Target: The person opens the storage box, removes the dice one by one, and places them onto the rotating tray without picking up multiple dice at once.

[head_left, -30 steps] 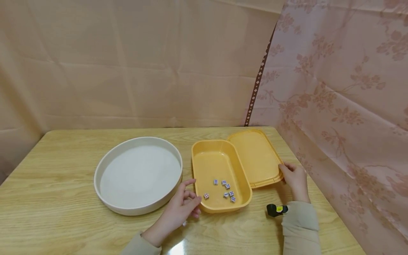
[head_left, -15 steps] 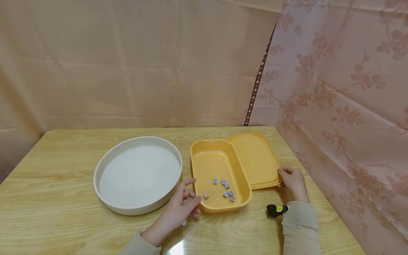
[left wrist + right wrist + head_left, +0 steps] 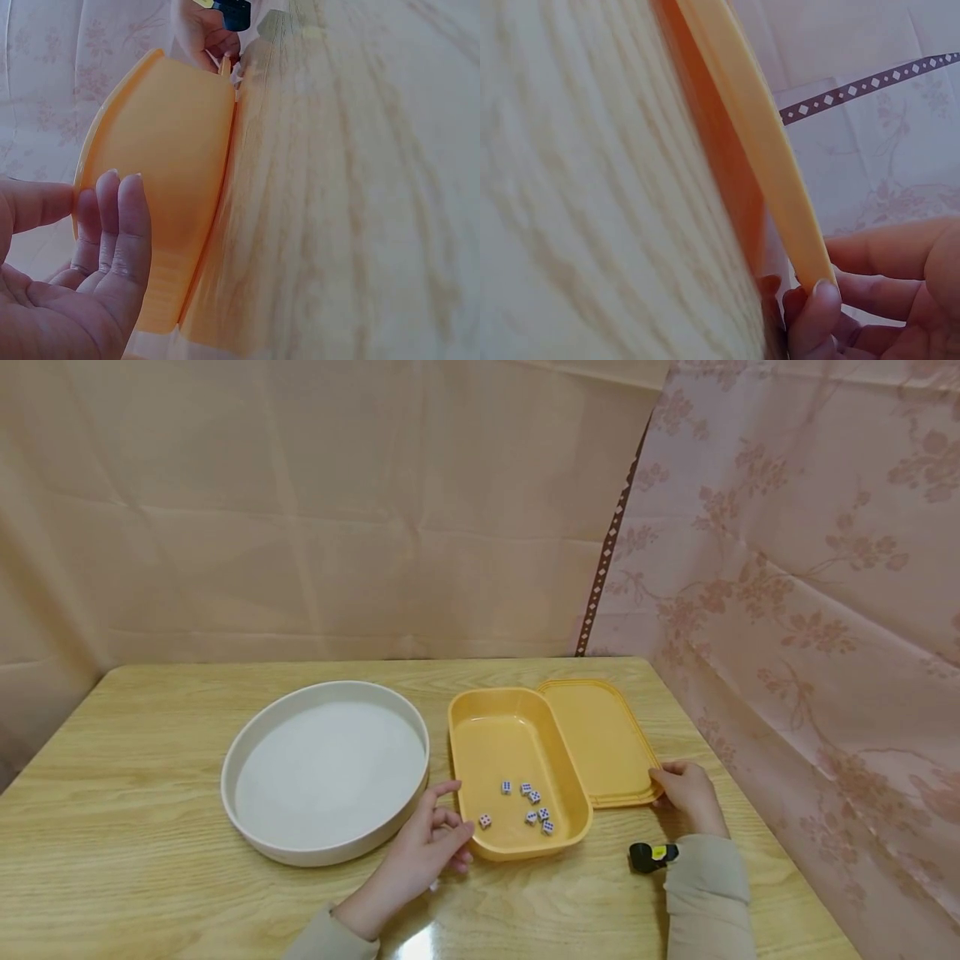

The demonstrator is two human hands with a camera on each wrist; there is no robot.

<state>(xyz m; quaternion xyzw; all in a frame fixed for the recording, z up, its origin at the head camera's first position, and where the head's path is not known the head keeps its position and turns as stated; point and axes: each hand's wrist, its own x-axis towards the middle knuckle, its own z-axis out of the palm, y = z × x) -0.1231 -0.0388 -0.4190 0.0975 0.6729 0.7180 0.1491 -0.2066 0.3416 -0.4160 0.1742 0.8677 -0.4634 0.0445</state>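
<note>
An orange-yellow plastic box (image 3: 491,735) stands uncovered on the table, with several small white dice (image 3: 543,814) near its front end. Most dice show blue pips; one die (image 3: 485,821) shows red ones. My left hand (image 3: 420,847) holds the box's left wall near the front corner; in the left wrist view, its fingers (image 3: 133,217) lie along the outside wall. My right hand (image 3: 692,793) pinches the front right corner of the matching lid (image 3: 607,739). That lid lies just right of the box, which hides its left edge. In the right wrist view, a gap shows under the lid's rim (image 3: 780,180).
A large round white tray (image 3: 330,772) with a raised rim stands left of the box. A black device (image 3: 651,857) with a yellow label is at the right wrist. A plain curtain (image 3: 337,510) hangs behind the table, a floral one (image 3: 810,568) along the right.
My right hand has brought the lid lower and slightly toward me, so it lies flatter beside the box. My left hand, the box and the dice have stayed almost still.
</note>
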